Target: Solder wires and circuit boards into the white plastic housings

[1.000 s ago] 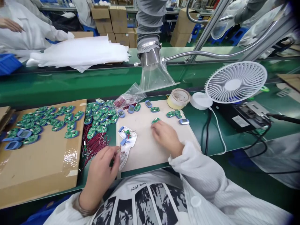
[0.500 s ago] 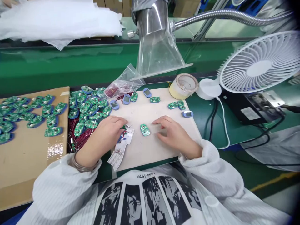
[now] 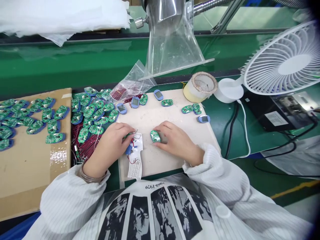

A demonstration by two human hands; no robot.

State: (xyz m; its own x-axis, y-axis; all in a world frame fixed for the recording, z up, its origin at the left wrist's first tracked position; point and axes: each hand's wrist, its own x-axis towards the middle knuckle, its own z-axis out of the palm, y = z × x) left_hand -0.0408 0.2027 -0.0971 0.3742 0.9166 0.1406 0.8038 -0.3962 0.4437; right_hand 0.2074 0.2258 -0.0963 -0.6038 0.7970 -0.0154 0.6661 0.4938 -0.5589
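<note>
My left hand (image 3: 109, 148) rests at the near left of a pale work mat (image 3: 155, 116), its fingertips pinching a small green circuit board (image 3: 128, 135) with thin wires. Under those fingers lies a white paper sheet (image 3: 135, 158) carrying a blue part and red wires. My right hand (image 3: 178, 143) reaches in from the right, fingers closed on a second green circuit board (image 3: 155, 136) with a blue edge. Several more boards and blue-cased pieces lie along the mat's far side.
A heap of green boards with red wires (image 3: 90, 123) lies left of the mat, and more boards sit on a cardboard sheet (image 3: 25, 176). Behind stand a tape roll (image 3: 200, 86), a clear fume funnel (image 3: 172, 46), a plastic bag (image 3: 130, 87) and a white fan (image 3: 287, 63).
My right hand has moved left onto the green board. The paper sheet now lies straighter under my left fingers. The view has tilted slightly down and shifted.
</note>
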